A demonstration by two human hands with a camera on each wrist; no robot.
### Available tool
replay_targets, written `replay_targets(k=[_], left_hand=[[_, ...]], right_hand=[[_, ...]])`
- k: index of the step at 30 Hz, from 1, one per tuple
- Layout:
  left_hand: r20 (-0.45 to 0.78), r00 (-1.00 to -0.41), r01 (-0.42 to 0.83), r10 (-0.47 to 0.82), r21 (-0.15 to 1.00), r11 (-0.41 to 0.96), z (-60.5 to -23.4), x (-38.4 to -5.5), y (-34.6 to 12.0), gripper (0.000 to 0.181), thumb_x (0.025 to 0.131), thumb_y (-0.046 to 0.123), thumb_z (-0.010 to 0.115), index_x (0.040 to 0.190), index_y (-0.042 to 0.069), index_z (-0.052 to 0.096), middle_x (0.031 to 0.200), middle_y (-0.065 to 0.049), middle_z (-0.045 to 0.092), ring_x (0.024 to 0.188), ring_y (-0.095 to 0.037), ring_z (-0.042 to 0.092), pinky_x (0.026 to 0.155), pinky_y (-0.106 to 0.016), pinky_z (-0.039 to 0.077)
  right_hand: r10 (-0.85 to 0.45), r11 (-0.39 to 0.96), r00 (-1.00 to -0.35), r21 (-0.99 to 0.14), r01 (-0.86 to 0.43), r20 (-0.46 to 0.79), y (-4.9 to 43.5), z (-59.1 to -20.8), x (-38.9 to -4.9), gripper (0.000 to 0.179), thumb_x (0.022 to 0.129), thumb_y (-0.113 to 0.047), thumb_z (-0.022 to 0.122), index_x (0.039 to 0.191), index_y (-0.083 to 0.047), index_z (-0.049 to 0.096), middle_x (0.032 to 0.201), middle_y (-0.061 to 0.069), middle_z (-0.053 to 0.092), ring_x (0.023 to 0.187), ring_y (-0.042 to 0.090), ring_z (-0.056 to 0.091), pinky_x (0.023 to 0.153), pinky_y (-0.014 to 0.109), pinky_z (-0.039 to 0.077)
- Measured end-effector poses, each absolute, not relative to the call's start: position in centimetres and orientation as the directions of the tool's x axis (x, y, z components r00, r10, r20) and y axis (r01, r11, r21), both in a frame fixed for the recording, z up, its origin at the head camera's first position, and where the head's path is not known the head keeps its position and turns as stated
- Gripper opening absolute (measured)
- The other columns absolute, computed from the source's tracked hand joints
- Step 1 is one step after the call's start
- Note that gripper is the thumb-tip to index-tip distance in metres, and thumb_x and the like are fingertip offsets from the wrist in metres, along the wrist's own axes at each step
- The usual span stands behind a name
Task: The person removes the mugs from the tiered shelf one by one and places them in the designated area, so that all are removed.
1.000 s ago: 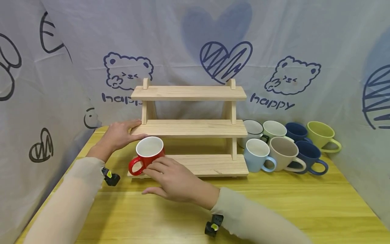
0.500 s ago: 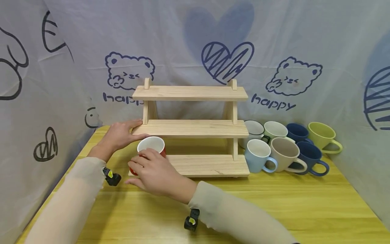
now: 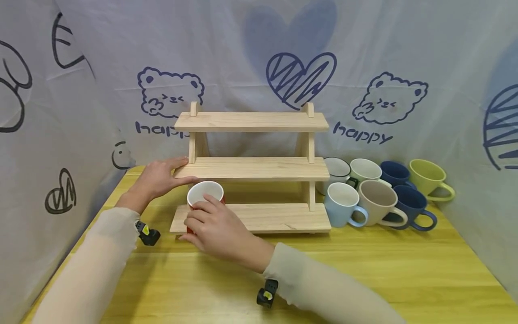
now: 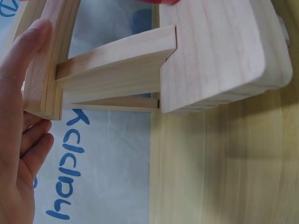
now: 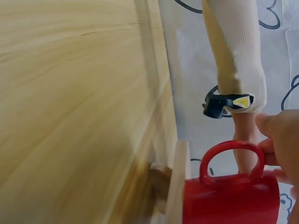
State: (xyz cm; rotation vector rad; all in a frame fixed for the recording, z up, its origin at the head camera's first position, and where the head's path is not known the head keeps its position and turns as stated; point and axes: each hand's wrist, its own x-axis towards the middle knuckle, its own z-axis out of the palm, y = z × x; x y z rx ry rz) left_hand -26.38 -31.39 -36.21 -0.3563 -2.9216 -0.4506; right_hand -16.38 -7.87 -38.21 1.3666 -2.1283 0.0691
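A red mug [image 3: 205, 191] with a white inside stands upright on the left end of the bottom board of a three-tier wooden shelf [image 3: 275, 218]. My right hand [image 3: 218, 229] holds it from the front, covering most of its side in the head view. The right wrist view shows the fingers at the handle of the red mug [image 5: 231, 198], which points toward that hand. My left hand [image 3: 155, 180] grips the left end of the middle board; in the left wrist view the thumb [image 4: 35, 35] lies on one face of the wooden shelf [image 4: 210, 51] and the fingers curl round the other.
Right of the shelf stand several mugs, among them a light blue mug [image 3: 341, 202], a beige mug [image 3: 376, 198], a dark blue mug [image 3: 410, 202] and a yellow-green mug [image 3: 426, 173]. A printed white cloth [image 3: 243, 54] hangs behind the wooden table [image 3: 344, 261].
My right hand has gone left onto the mug's handle, then slightly right with it. The mug has turned, its handle swinging from the left to the front. My left hand keeps its place.
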Motion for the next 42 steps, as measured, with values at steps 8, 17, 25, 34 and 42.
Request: replay_targets(k=[8,17,25,34,42], left_hand=[[0.186,-0.961,0.251,0.205,0.273,0.929,-36.2,-26.3,-31.4,0.092,0.081,0.074,0.059,0.144,0.009,0.049,0.145,-0.018,0.047,0.129,-0.047,0.043,0.102,-0.06,0.038],[0.173,-0.967,0.231,0.189,0.273,0.934,-36.4,-26.4,-31.2,0.095,0.079,0.077,0.056,0.146,0.01,0.047,0.146,-0.019,0.044,0.13,-0.048,0.042,0.103,-0.062,0.036],[0.16,-0.971,0.214,0.175,0.274,0.938,-36.4,-26.5,-31.2,0.099,0.078,0.081,0.053,0.147,0.011,0.046,0.148,-0.019,0.043,0.131,-0.048,0.041,0.103,-0.063,0.035],[0.175,-0.965,0.236,0.194,0.266,0.934,-36.4,-26.5,-31.2,0.095,0.08,0.078,0.055,0.146,0.01,0.047,0.148,-0.017,0.043,0.131,-0.048,0.041,0.103,-0.062,0.035],[0.172,-0.967,0.23,0.188,0.272,0.934,-36.4,-26.5,-31.3,0.095,0.08,0.078,0.054,0.147,0.011,0.046,0.147,-0.018,0.044,0.131,-0.048,0.04,0.104,-0.062,0.034]], right_hand=[[-0.756,0.478,-0.213,0.3,-0.825,0.618,-5.3,-39.2,-16.2,0.022,0.095,-0.04,0.061,0.097,-0.02,0.072,0.102,-0.009,0.071,0.114,0.015,0.058,0.109,0.037,0.036],[-0.651,0.551,-0.303,0.158,-0.82,0.696,-2.8,-39.8,-16.1,0.02,0.09,-0.034,0.07,0.096,-0.015,0.072,0.098,-0.003,0.071,0.107,0.019,0.061,0.112,0.038,0.033],[-0.603,0.652,-0.593,-0.098,-0.752,0.534,-1.4,-39.7,-15.9,0.029,0.094,-0.041,0.064,0.103,-0.014,0.065,0.095,-0.003,0.068,0.095,0.016,0.063,0.092,0.032,0.047],[-0.54,0.64,-0.797,-0.483,-0.597,0.269,-0.1,-39.3,-16.3,0.027,0.096,-0.033,0.062,0.114,-0.014,0.068,0.105,-0.004,0.071,0.092,0.012,0.066,0.082,0.032,0.053],[-0.507,0.515,-0.836,-0.705,-0.487,0.208,1.5,-39.6,-16.8,0.029,0.099,-0.026,0.061,0.123,-0.012,0.066,0.101,0.0,0.072,0.081,0.014,0.067,0.067,0.027,0.051]])
